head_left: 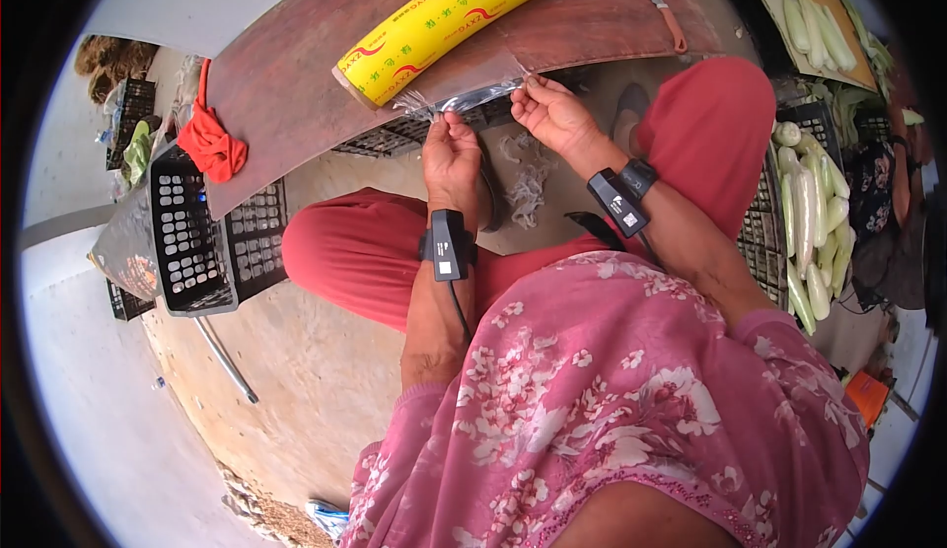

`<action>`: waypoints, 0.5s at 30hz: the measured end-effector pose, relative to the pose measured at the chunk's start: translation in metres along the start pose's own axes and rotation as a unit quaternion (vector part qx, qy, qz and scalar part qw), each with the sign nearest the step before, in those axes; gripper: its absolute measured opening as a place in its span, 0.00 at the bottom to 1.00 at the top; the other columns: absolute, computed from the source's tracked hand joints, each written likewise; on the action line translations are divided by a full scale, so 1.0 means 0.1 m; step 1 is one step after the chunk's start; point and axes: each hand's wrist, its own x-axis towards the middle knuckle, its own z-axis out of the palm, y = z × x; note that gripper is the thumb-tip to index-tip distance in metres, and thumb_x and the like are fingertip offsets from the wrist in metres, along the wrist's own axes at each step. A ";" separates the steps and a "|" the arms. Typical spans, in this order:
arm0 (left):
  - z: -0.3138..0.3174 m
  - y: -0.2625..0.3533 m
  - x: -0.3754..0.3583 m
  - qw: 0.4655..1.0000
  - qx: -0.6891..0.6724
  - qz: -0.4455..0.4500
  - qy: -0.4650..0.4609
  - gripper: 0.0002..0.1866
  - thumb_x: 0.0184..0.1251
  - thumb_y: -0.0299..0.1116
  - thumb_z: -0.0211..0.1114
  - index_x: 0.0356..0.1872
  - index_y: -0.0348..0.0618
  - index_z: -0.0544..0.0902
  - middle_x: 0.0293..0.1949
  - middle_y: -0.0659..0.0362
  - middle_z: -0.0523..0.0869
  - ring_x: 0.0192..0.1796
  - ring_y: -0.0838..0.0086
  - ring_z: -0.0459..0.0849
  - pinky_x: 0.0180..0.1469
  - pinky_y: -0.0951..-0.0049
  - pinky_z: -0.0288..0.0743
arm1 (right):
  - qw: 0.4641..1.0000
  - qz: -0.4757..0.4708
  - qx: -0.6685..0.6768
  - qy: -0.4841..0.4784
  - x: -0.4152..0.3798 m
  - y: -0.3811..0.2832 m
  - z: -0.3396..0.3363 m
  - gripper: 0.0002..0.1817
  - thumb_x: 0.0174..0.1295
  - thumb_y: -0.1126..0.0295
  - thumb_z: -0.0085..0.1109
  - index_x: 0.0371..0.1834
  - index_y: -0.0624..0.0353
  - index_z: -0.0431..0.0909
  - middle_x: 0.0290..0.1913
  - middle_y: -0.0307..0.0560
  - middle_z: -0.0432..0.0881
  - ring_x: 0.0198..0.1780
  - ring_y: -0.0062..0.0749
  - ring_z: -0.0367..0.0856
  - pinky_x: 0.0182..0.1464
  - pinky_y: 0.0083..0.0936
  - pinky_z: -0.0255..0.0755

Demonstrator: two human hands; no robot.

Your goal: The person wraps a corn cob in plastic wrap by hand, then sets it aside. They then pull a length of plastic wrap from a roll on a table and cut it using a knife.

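A strip of clear plastic film (pixel 480 96) is stretched between my two hands at the front edge of the reddish-brown table (pixel 286 94). My left hand (pixel 452 158) pinches its left end, with crinkled film showing just beyond the fingertips. At the other end, my right hand (pixel 554 114) grips the film between thumb and fingers, slightly farther from my body. Just beyond the film lies a long yellow roll of cling film (pixel 464 20) with red and green print. A knife (pixel 663 7) with a reddish handle rests on the table to the right.
Left of the table stands a black plastic crate (pixel 187 237); a red cloth (pixel 210 144) hangs at the table's corner. Pale green long vegetables (pixel 817 218) fill a crate on the right, with more on a board (pixel 821 33) behind. Plastic scraps (pixel 528 183) lie on the floor. Another person (pixel 883 168) is at far right.
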 end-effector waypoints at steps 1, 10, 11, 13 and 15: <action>0.02 0.00 -0.02 1.000 -0.016 0.000 0.016 0.05 0.68 0.24 0.53 0.40 0.33 0.72 0.33 0.55 0.79 0.31 0.76 0.79 0.29 0.83 0.74 | 1.000 -0.001 -0.006 0.000 -0.01 0.00 0.00 0.01 0.64 0.75 0.52 0.37 0.57 0.72 0.34 0.43 0.77 0.38 0.32 0.78 0.41 0.28 0.73; 0.03 0.08 -0.06 0.999 0.018 -0.005 0.033 0.06 0.66 0.27 0.56 0.37 0.33 0.73 0.31 0.55 0.78 0.30 0.73 0.77 0.32 0.78 0.75 | 0.997 0.032 0.054 0.042 0.01 0.03 -0.06 0.02 0.65 0.73 0.50 0.35 0.59 0.70 0.32 0.45 0.75 0.36 0.34 0.77 0.40 0.30 0.72; 0.03 0.08 -0.06 0.999 0.020 -0.005 0.029 0.07 0.66 0.28 0.57 0.37 0.34 0.73 0.31 0.55 0.79 0.30 0.72 0.77 0.33 0.77 0.75 | 0.997 0.037 0.057 0.042 0.02 0.03 -0.06 0.03 0.66 0.73 0.50 0.35 0.59 0.70 0.32 0.45 0.75 0.36 0.35 0.77 0.40 0.31 0.72; 0.10 0.04 -0.08 1.000 0.025 0.001 0.005 0.07 0.65 0.31 0.59 0.36 0.37 0.74 0.30 0.57 0.79 0.30 0.73 0.77 0.33 0.76 0.74 | 0.997 0.028 0.056 0.053 0.03 0.02 0.01 0.02 0.65 0.74 0.49 0.34 0.59 0.70 0.33 0.45 0.75 0.37 0.35 0.77 0.40 0.31 0.72; 0.11 0.02 -0.11 0.999 0.030 0.018 -0.029 0.06 0.65 0.33 0.59 0.34 0.41 0.75 0.28 0.60 0.79 0.29 0.74 0.77 0.32 0.76 0.72 | 0.997 0.023 0.049 0.059 0.01 0.04 0.02 0.02 0.65 0.75 0.48 0.34 0.59 0.70 0.33 0.45 0.75 0.37 0.36 0.77 0.41 0.32 0.72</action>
